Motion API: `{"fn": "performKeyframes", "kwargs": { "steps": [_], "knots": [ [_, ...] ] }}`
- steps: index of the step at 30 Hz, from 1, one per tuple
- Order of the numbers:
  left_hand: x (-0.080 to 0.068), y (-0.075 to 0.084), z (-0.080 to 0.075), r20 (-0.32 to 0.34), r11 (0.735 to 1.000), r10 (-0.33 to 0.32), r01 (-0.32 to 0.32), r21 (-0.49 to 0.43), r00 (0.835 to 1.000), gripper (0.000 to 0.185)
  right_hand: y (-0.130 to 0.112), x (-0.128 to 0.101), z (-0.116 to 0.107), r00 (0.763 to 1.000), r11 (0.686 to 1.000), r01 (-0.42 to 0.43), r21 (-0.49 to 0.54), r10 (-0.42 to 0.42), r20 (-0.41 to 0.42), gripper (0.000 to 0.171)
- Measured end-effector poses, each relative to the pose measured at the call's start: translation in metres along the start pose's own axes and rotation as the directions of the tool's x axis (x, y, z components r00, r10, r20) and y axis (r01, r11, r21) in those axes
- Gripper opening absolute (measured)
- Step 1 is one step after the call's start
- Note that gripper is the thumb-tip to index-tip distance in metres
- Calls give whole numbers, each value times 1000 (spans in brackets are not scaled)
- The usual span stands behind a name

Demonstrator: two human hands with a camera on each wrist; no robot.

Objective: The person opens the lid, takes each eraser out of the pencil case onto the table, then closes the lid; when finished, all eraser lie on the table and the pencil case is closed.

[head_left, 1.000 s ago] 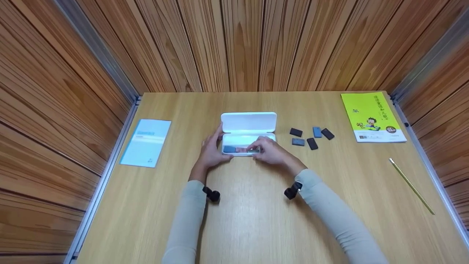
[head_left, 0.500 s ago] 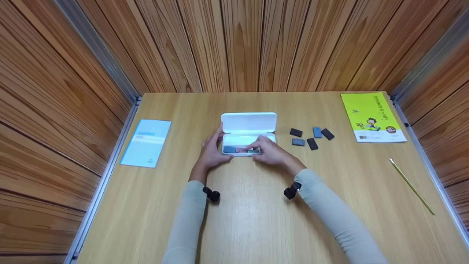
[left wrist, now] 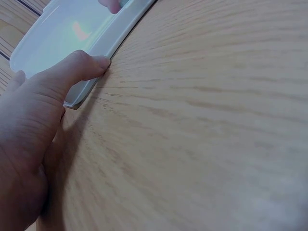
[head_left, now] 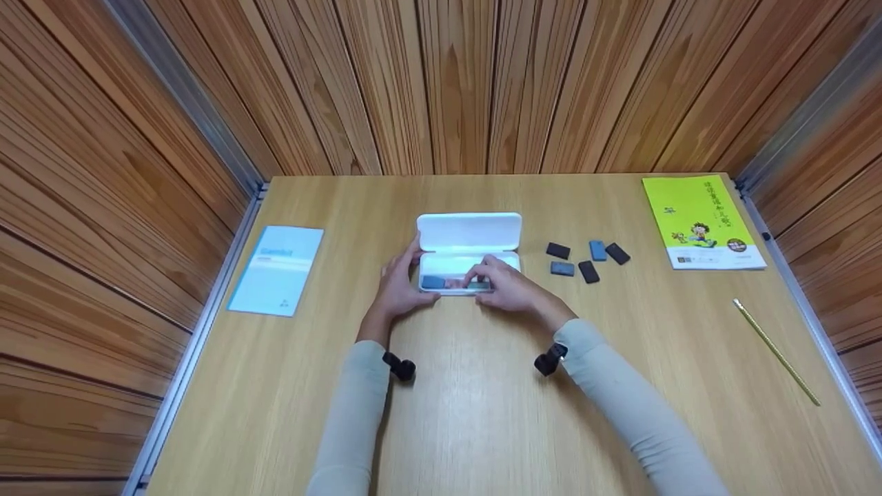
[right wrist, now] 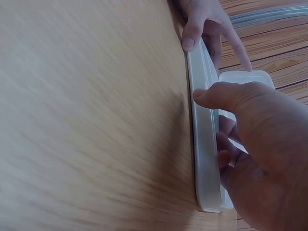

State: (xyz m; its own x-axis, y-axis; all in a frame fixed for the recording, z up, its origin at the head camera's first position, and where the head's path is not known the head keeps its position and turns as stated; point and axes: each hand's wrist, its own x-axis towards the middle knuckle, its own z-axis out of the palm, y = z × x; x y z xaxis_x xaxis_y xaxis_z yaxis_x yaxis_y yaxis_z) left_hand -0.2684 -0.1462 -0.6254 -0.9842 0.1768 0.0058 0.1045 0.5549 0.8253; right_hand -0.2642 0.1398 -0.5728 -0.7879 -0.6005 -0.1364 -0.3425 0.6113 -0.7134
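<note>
A white pencil case (head_left: 469, 233) stands with its lid raised at the middle of the table. My left hand (head_left: 402, 282) grips its left end, thumb at the front wall and fingers round behind. Along the front of the tray lie a blue eraser (head_left: 433, 282), a pink block (head_left: 453, 283) and a greenish eraser (head_left: 478, 284) partly covered by my right hand (head_left: 508, 284). That hand's fingers curl down into the tray onto the greenish eraser. In the right wrist view its thumb (right wrist: 204, 97) lies against the case's outer front wall, opposite the fingers.
Several loose black and blue erasers, one blue eraser (head_left: 561, 269) among them, lie right of the case. A light blue booklet (head_left: 277, 271) is at the left and a yellow-green book (head_left: 703, 220) at the back right. A gold pencil (head_left: 776, 351) lies near the right edge.
The right hand's fingertips shift slightly within the tray, over the greenish eraser. The left hand and the case keep their places.
</note>
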Motion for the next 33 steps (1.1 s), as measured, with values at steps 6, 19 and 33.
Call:
{"fn": "performKeyframes", "kwargs": {
  "steps": [6,19,33],
  "knots": [
    [0,1,0,2,1000,-1,1,18,1000,134,5,-2,-4,1000,997,-9,83,11,-14,35],
    [2,-3,0,1,1000,30,-30,-5,1000,134,18,-4,-6,993,981,-19,194,40,-107,27],
    [0,-2,0,-6,1000,18,-18,0,1000,133,17,-3,-2,988,979,-21,203,51,-145,20]
  ]
}}
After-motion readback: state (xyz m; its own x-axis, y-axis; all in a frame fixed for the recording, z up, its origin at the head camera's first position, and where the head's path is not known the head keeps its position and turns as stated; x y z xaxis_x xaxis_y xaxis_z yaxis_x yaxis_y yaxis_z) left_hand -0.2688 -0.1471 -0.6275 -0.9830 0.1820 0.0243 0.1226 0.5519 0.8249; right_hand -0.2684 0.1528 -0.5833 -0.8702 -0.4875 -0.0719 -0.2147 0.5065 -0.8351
